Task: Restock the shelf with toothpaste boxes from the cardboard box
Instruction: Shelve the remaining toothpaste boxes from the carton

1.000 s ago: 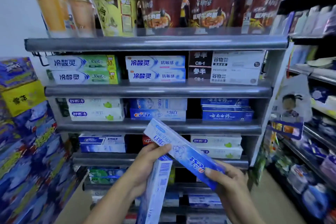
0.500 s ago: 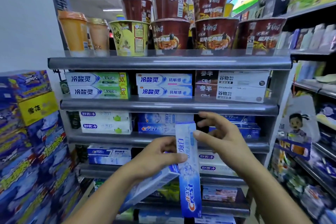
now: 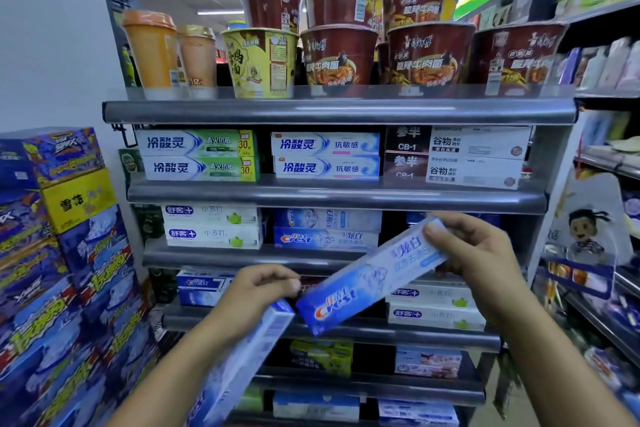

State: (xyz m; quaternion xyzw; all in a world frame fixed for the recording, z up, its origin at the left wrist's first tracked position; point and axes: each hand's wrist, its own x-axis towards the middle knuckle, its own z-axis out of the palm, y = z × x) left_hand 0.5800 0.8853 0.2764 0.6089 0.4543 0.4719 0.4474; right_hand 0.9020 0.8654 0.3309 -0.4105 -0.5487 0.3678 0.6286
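The grey shelf (image 3: 339,111) fills the middle of the view, with several tiers of toothpaste boxes lying flat in stacks of two. At the left stands a wall of blue and yellow cartons (image 3: 52,270). Noodle cups (image 3: 429,52) line the top tier, some stacked.

On the third tier down, in the middle, lie two shelved Crest packs (image 3: 325,237). In front of that tier and the one below, a blue Crest box (image 3: 367,284) is held in the air, slanting from lower left to upper right, logo facing out. A second box (image 3: 249,350) runs down and to the left from the left hand; its upper end is just beside the Crest box's lower end.

The right hand (image 3: 474,253) pinches the Crest box's upper end, thumb on the front face. The left hand (image 3: 256,295) is curled round the top of the second box.
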